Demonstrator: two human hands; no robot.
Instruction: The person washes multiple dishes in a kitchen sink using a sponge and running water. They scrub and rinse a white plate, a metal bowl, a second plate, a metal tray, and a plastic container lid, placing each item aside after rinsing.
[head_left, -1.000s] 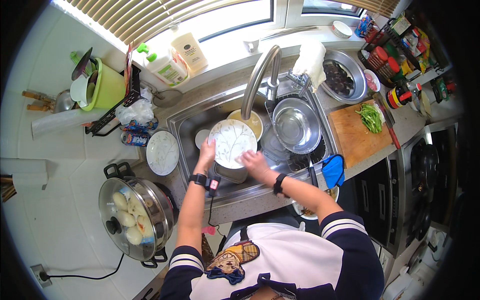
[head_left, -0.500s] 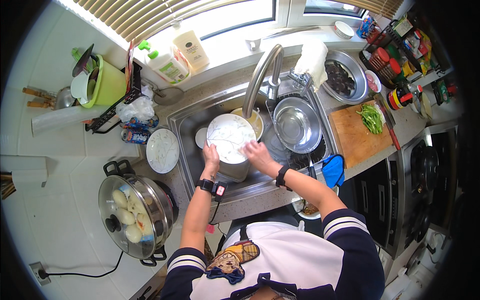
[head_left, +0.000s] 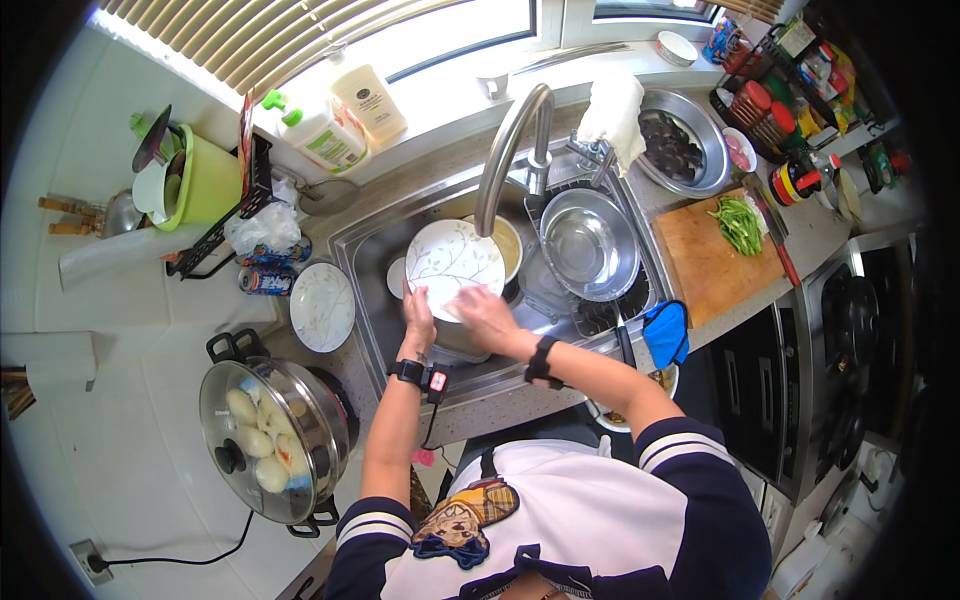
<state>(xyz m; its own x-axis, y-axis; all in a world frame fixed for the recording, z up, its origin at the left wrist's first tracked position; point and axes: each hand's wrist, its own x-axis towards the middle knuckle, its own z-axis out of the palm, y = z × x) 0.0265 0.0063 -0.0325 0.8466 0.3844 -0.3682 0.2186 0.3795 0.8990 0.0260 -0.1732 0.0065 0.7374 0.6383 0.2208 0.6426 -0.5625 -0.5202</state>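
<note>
The left hand was closed on the near-left edge of a plate, which it held up within the rim of the sink. The right hand, blurred, had its fingers bent at the plate's near-right edge; whether it gripped a cloth could not be told. The step in hand looked like rubbing the plate. A further stroke would have called for a firm left grip on a possibly slick edge, clear of the tap and of the bowl beyond.

As for writing, the tag at the left wrist carried red marks too small to read. Toward the bench's left end, the pot showed faint pale lettering. Cans beside the sink's left edge had bold white print on blue. Farther off, the pump bottle bore a green-and-white label, the cream bottle dark print.
</note>
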